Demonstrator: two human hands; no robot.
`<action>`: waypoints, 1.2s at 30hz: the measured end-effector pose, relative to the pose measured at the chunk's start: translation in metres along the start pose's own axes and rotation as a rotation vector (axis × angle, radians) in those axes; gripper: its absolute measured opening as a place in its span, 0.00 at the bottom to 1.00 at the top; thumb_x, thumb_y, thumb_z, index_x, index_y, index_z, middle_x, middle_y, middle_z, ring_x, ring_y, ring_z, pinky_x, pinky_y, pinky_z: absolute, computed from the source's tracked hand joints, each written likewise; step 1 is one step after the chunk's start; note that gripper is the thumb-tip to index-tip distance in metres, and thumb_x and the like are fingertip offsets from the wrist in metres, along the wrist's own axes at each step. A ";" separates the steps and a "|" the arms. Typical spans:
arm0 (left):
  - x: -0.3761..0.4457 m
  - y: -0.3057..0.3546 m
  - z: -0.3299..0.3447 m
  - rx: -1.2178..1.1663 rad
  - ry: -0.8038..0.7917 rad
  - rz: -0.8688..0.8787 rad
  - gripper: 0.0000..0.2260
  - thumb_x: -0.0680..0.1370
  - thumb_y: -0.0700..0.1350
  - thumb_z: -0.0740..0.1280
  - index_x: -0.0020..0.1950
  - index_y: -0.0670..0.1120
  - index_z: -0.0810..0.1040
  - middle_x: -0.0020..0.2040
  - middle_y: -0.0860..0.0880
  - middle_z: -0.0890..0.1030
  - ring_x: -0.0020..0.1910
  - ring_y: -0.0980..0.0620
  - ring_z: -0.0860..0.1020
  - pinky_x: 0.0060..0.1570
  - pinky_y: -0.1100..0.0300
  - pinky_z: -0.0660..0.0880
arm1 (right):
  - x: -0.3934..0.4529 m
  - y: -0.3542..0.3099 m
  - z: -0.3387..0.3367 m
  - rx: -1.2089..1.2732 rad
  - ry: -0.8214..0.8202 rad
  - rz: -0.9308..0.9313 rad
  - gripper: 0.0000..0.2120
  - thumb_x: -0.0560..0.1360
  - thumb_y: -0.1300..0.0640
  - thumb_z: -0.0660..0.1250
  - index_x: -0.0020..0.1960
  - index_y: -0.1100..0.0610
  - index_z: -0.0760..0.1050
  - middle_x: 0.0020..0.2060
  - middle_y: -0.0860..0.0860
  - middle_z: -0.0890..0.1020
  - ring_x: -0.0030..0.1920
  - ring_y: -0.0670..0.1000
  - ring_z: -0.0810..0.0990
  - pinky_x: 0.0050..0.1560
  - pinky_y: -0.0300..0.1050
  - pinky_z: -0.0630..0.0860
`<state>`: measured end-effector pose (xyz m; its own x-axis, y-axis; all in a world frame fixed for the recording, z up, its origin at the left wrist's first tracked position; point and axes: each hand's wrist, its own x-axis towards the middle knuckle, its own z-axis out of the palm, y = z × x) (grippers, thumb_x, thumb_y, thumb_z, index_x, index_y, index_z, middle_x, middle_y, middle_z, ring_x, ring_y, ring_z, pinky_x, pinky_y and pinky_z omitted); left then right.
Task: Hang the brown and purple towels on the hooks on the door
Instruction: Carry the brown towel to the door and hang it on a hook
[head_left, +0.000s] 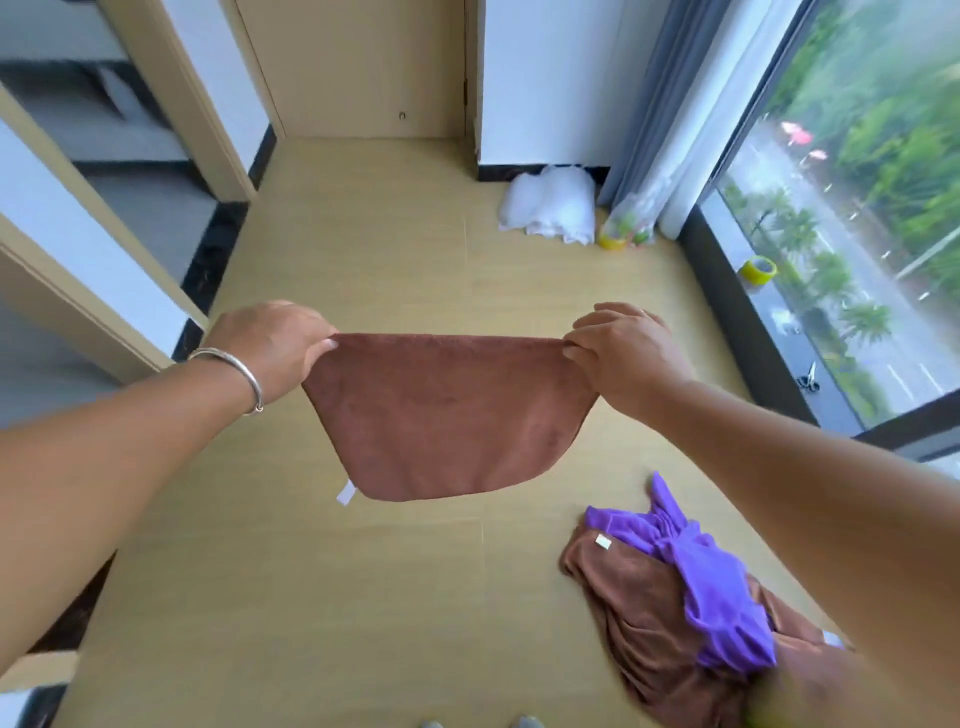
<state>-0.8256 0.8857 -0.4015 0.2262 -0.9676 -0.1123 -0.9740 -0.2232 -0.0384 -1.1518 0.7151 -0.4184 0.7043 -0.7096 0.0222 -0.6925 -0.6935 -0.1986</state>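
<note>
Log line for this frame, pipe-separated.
held: brown towel | left hand: pinches corner | right hand: pinches corner | floor: purple towel | hung: none

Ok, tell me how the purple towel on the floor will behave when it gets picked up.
Probably floppy: the purple towel lies crumpled in soft folds over a brown towel, so it should droop from whichever corner is lifted. Likely light too, since the similar held brown towel sags between the left hand and right hand. It may drag the towel beneath slightly.
</note>
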 end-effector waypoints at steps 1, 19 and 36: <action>-0.001 -0.003 -0.041 0.015 0.020 -0.002 0.13 0.82 0.51 0.56 0.56 0.55 0.80 0.54 0.54 0.80 0.56 0.48 0.75 0.48 0.54 0.73 | 0.004 -0.009 -0.040 -0.001 0.033 -0.007 0.12 0.80 0.48 0.60 0.51 0.48 0.82 0.52 0.42 0.81 0.64 0.49 0.70 0.62 0.46 0.62; -0.066 -0.042 -0.492 0.274 0.565 -0.199 0.17 0.82 0.53 0.54 0.38 0.48 0.74 0.36 0.52 0.77 0.38 0.50 0.77 0.34 0.59 0.67 | 0.024 -0.153 -0.489 -0.313 0.603 0.080 0.14 0.81 0.46 0.56 0.55 0.45 0.80 0.55 0.47 0.81 0.62 0.53 0.72 0.61 0.50 0.67; -0.064 -0.161 -0.497 0.295 0.624 -0.321 0.17 0.82 0.53 0.52 0.42 0.52 0.77 0.42 0.53 0.78 0.43 0.51 0.78 0.43 0.55 0.76 | 0.152 -0.229 -0.477 -0.297 0.684 -0.038 0.16 0.81 0.43 0.55 0.54 0.45 0.81 0.53 0.42 0.81 0.60 0.47 0.72 0.62 0.45 0.65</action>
<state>-0.6895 0.9249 0.1055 0.3636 -0.7676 0.5278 -0.7984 -0.5487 -0.2480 -0.9607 0.7066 0.0979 0.5412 -0.5358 0.6481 -0.7507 -0.6551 0.0853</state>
